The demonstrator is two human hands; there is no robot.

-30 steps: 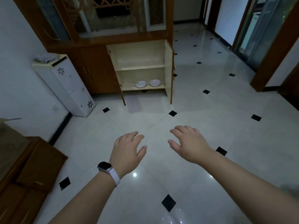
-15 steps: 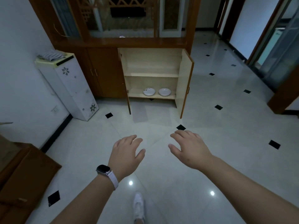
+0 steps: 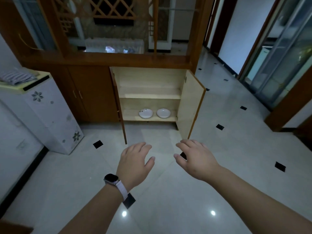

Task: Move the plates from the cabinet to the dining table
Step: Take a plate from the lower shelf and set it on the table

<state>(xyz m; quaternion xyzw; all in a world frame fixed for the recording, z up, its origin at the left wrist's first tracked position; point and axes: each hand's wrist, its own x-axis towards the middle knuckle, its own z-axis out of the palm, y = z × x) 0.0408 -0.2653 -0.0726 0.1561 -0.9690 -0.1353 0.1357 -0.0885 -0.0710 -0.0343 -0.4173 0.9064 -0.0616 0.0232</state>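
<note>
Pale, glossy floor (image 3: 168,191) tiles with small black diamond insets run from under me to a brown wooden cabinet (image 3: 94,92) at twelve o'clock. The room is dim, and two bright glints sit on the tiles near my arms. The cabinet's left door (image 3: 121,119) and right door (image 3: 190,105) stand swung wide, showing a light-wood inside with an upper shelf (image 3: 152,95) and a lower shelf (image 3: 131,117).

My left grip (image 3: 135,163), with a watch (image 3: 111,179) on its wrist, and my right grip (image 3: 196,159) are stretched out palm-down over the floor, side by side. Their fingers are loose and slightly spread, and both are released.

At twelve o'clock from both grips, and well apart from them, the left plate (image 3: 145,113) and the right plate (image 3: 163,113) lie on the lower shelf, just beside each other. Both are white, round and shallow, lying flat with the hollow up. Being round, they show no long axis. The left one carries dark marks near its rim.

At ten o'clock a white unit (image 3: 50,119) with flower prints stands by the wall, with a striped cloth (image 3: 16,77) on top. At two o'clock are glass doors (image 3: 278,65) in a brown frame.
</note>
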